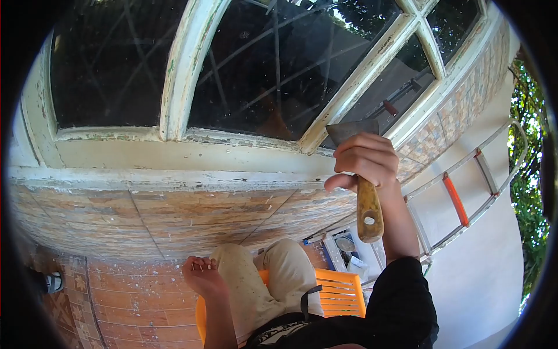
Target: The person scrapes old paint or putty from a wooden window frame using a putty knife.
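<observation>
My right hand [366, 160] is wrapped round the wooden handle of a paint scraper [369, 212]. The scraper's dark, wide blade points up against the lower right corner of the window frame [232, 157], and the handle end with its hole hangs toward me. White paint on the frame is worn and chipped, with bare wood showing on the bars between the panes. Down by my knee, my left hand [203, 278] hovers with its fingers curled in and nothing visible in them.
I sit on an orange plastic chair [343, 291]. Stone-look tiles [192, 218] cover the wall below the sill. Pale flakes litter the tiled floor [139, 291]. On the right stand a metal ladder [456, 200] and a box of items [354, 250]. Another person's foot [54, 282] shows at left.
</observation>
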`<state>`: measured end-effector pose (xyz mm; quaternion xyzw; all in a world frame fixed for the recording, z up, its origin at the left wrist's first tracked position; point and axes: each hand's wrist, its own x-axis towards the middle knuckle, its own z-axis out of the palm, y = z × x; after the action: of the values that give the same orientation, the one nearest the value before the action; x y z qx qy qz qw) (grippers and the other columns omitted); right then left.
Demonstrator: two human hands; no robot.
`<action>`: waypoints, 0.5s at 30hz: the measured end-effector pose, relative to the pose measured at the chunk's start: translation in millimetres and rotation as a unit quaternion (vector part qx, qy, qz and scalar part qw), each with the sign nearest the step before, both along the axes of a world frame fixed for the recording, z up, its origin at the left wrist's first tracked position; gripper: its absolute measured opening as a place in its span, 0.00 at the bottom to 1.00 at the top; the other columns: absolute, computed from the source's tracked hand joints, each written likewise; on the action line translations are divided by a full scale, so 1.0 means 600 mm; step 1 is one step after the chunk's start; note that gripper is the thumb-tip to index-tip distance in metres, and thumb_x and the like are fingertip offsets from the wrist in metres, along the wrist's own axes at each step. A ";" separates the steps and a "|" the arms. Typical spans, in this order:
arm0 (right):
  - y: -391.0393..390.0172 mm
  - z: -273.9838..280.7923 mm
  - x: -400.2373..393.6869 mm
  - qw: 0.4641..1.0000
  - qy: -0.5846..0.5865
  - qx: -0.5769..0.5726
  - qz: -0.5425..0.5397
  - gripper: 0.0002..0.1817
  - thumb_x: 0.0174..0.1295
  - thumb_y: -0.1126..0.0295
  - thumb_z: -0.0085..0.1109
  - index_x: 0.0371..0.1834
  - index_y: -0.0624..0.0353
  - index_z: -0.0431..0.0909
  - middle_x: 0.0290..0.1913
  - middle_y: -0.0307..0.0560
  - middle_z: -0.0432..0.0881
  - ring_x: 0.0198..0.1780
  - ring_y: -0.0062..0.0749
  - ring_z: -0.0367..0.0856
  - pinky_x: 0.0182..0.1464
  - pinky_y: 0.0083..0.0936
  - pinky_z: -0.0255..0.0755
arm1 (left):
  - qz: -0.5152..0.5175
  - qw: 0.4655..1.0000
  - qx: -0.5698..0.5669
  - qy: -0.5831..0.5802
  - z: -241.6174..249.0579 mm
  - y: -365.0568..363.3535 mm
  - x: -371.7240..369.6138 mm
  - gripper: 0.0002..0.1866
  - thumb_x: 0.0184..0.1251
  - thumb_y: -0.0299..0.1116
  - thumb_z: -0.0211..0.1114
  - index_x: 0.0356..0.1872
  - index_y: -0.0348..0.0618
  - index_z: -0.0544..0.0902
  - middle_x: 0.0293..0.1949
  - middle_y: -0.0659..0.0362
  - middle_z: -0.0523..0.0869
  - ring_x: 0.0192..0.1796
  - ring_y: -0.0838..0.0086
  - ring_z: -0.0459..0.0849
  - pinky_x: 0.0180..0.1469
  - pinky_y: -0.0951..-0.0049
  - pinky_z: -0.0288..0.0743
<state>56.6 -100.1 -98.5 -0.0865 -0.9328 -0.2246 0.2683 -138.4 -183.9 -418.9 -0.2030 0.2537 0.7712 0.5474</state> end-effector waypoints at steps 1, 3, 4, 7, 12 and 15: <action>0.004 -0.002 0.011 1.000 0.001 -0.008 -0.023 0.22 0.36 0.55 0.78 0.17 0.55 0.73 0.17 0.38 0.74 0.24 0.35 0.80 0.26 0.25 0.70 | 0.000 1.000 0.002 0.000 -0.001 0.001 0.000 0.07 0.60 0.34 0.60 0.26 0.48 0.73 0.22 0.65 0.70 0.27 0.75 0.67 0.34 0.72 0.61; 0.004 0.002 0.016 0.998 0.008 -0.029 -0.059 0.22 0.41 0.60 0.79 0.14 0.54 0.70 0.17 0.38 0.75 0.25 0.34 0.81 0.26 0.26 0.71 | -0.004 1.000 0.002 -0.006 -0.003 0.002 -0.001 0.06 0.60 0.34 0.60 0.26 0.48 0.73 0.22 0.65 0.70 0.26 0.76 0.67 0.33 0.72 0.60; 0.005 0.001 0.016 0.998 0.008 -0.030 -0.060 0.22 0.41 0.60 0.79 0.14 0.54 0.70 0.17 0.38 0.75 0.25 0.34 0.81 0.26 0.26 0.71 | -0.005 1.000 0.002 -0.005 -0.002 0.002 -0.001 0.06 0.60 0.34 0.60 0.26 0.48 0.73 0.22 0.65 0.70 0.26 0.76 0.67 0.33 0.72 0.60; 0.016 -0.009 0.025 0.999 0.040 0.012 -0.016 0.21 0.51 0.69 0.72 0.11 0.55 0.66 0.15 0.39 0.72 0.20 0.33 0.76 0.22 0.25 0.66 | -0.002 1.000 0.001 -0.005 -0.001 0.003 0.001 0.06 0.60 0.34 0.60 0.27 0.48 0.73 0.22 0.65 0.69 0.26 0.76 0.67 0.33 0.73 0.60; 0.022 0.007 0.015 0.986 0.086 0.125 0.072 0.22 0.55 0.70 0.59 0.07 0.56 0.59 0.10 0.38 0.61 0.11 0.31 0.59 0.18 0.24 0.54 | 0.000 1.000 0.000 0.003 -0.003 0.003 0.000 0.07 0.60 0.35 0.60 0.26 0.48 0.72 0.23 0.65 0.69 0.27 0.77 0.67 0.33 0.73 0.59; 0.028 0.030 -0.008 0.969 0.128 0.144 0.157 0.23 0.58 0.66 0.57 0.08 0.56 0.60 0.09 0.38 0.61 0.11 0.30 0.59 0.17 0.24 0.54 | 0.007 1.000 -0.011 0.008 0.009 0.003 -0.002 0.08 0.60 0.36 0.60 0.26 0.49 0.72 0.23 0.66 0.69 0.27 0.77 0.67 0.33 0.73 0.59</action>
<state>51.9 -83.4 -80.6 0.0728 -0.8506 -0.2987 0.4266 -139.6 -182.3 -413.6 -0.2049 0.2652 0.7738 0.5376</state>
